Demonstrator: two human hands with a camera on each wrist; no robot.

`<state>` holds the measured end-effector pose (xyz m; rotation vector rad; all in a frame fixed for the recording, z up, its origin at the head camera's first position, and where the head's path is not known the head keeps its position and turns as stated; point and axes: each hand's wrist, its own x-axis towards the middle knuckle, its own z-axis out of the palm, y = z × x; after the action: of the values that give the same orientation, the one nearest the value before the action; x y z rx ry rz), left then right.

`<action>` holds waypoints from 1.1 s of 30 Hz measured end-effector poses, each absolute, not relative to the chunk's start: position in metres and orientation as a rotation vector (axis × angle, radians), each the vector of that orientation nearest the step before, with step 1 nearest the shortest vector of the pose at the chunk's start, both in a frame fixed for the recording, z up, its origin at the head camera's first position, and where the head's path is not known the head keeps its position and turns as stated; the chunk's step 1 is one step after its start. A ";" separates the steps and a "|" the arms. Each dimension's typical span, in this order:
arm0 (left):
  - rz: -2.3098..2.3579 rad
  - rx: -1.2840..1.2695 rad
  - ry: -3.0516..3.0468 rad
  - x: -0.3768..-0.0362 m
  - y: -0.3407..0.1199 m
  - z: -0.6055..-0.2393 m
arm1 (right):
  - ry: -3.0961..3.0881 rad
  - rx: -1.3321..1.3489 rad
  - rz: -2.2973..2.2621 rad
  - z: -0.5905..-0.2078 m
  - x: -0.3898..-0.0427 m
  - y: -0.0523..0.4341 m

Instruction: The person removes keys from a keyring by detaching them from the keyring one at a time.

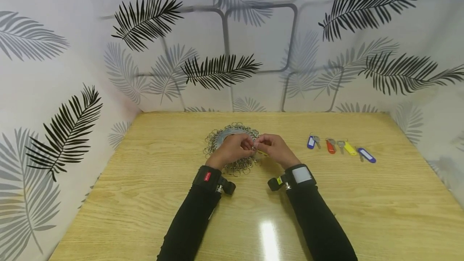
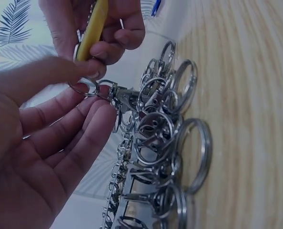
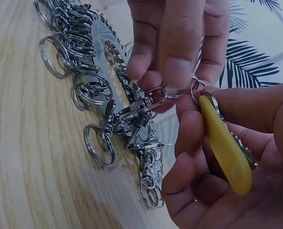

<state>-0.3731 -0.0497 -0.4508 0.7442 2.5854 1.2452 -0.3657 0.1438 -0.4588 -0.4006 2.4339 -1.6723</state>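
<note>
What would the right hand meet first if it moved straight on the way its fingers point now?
Most likely the left hand: the right hand points leftward with its yellow key tag, and the fingertips nearly meet at a small ring. Beyond lies the pile of key rings; depth is unclear.

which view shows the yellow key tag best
The right wrist view: the yellow key tag fills the frame, held in the right hand. The left wrist view shows it partly hidden by fingers; the head view shows only a yellow sliver between the hands.
</note>
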 end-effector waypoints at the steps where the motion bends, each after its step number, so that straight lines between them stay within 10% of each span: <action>1: 1.257 0.750 2.581 -0.373 -0.050 -0.451 | 2.438 -0.395 -1.673 -0.459 -0.366 0.143; 33: 1.467 0.725 2.637 -0.372 -0.054 -0.451 | 2.427 -0.457 -1.734 -0.456 -0.365 0.143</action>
<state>-0.3721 -0.0541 -0.4507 0.7249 2.6371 1.4670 -0.3647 0.1426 -0.4558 -0.4568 2.4267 -1.7340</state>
